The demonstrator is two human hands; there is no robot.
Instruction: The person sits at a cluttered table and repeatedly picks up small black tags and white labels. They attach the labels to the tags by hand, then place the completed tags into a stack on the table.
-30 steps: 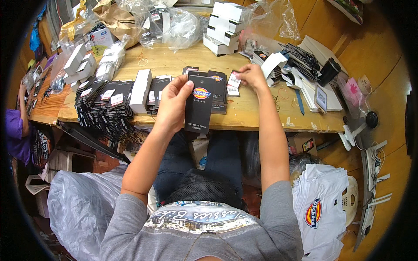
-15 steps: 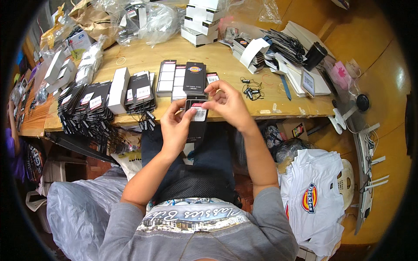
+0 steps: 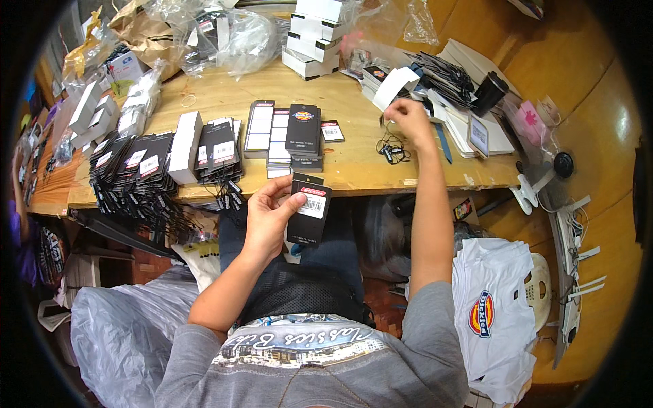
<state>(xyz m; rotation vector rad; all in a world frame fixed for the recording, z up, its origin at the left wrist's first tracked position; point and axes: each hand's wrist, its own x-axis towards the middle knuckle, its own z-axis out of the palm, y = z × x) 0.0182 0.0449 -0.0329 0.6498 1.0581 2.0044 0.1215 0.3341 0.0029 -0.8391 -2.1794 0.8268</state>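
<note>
Tag [image 3: 309, 212] now sits gripped in the left hand [image 3: 269, 214] alone; the right hand [image 3: 407, 117] has left it, pinching loops [image 3: 391, 149] on the table [image 3: 354, 170].

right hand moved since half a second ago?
Yes. The right hand left the black tag over the lap and went forward and right onto the wooden table, by the black loop pins.

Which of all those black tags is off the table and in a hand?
The black tag with a white sticker, pinched in the left hand below the table edge. The other tags lie on the tabletop; the right hand reaches toward small black loops there.
</note>
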